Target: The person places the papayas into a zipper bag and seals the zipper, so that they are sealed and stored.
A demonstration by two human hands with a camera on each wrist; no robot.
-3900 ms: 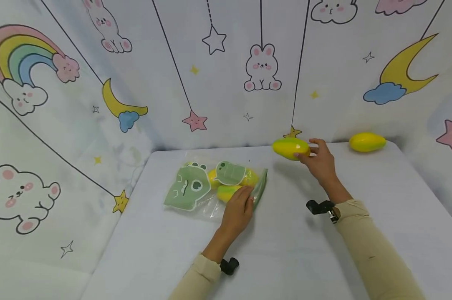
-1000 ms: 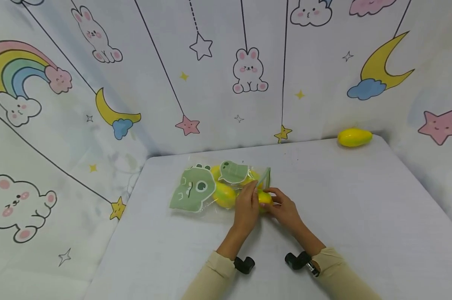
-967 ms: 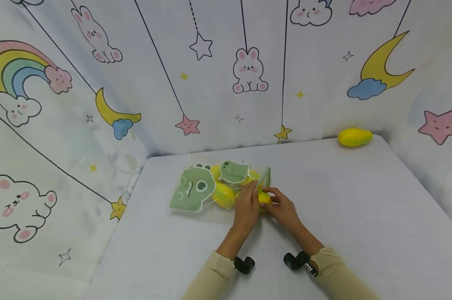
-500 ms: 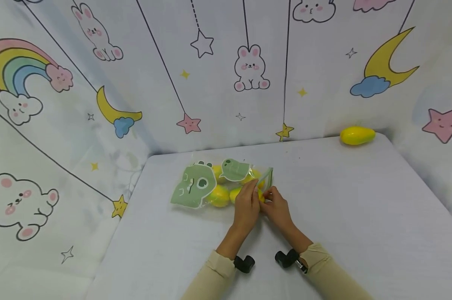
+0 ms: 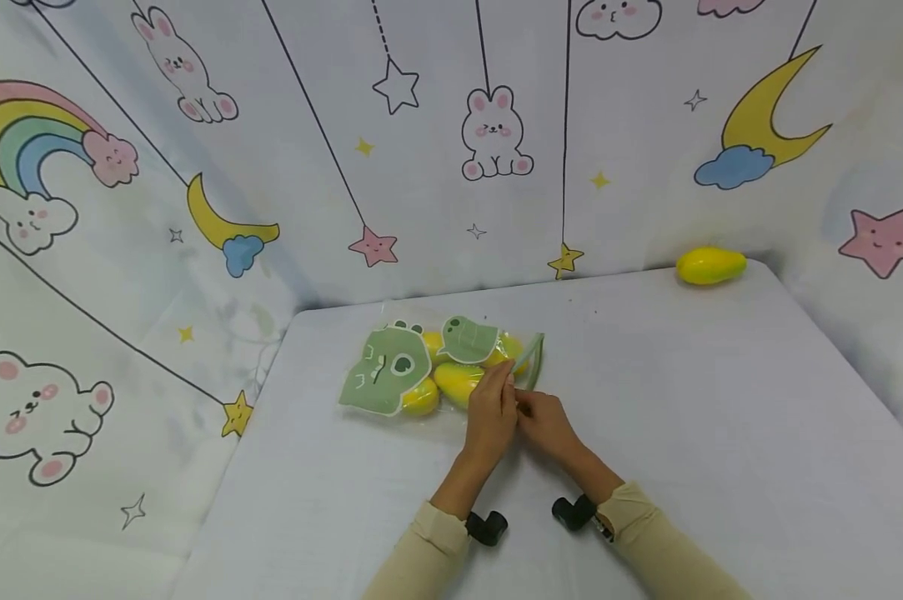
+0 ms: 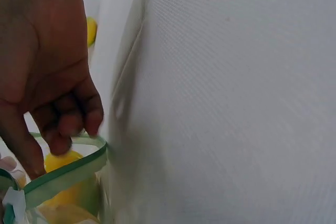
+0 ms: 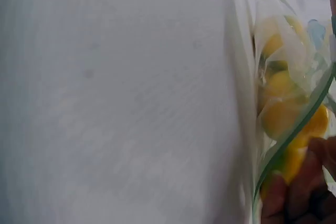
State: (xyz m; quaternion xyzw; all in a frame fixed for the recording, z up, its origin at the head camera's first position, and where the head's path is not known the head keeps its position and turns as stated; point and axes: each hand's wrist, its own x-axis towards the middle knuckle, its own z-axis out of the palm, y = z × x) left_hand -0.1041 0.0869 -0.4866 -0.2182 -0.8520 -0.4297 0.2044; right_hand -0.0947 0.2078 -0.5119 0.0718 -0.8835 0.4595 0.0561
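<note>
A clear zip bag [image 5: 391, 367] with green cartoon prints lies on the white table, its mouth facing right. Several yellow-green, mango-like toy fruits [image 5: 457, 382] are inside it. My left hand [image 5: 491, 417] holds the bag's mouth by its upper edge. My right hand [image 5: 550, 427] is at the mouth, its fingertips partly hidden behind the left hand. In the left wrist view, the right hand [image 6: 52, 51] has loosely bent fingers over the gap inside the green zip edge [image 6: 68, 176]. In the right wrist view, its fingers [image 7: 304, 187] are against a yellow fruit [image 7: 286, 163].
Another yellow-green fruit [image 5: 710, 266] lies at the table's far right corner. A white cloth backdrop [image 5: 436, 192] with cartoon prints stands behind and left of the table [image 5: 661, 375]. Each wrist wears a small black camera [image 5: 487, 528].
My right hand has brought a fruit from the far side to the bag's mouth and pushed it inside. The fruits within have shifted left. My left hand keeps its hold on the bag.
</note>
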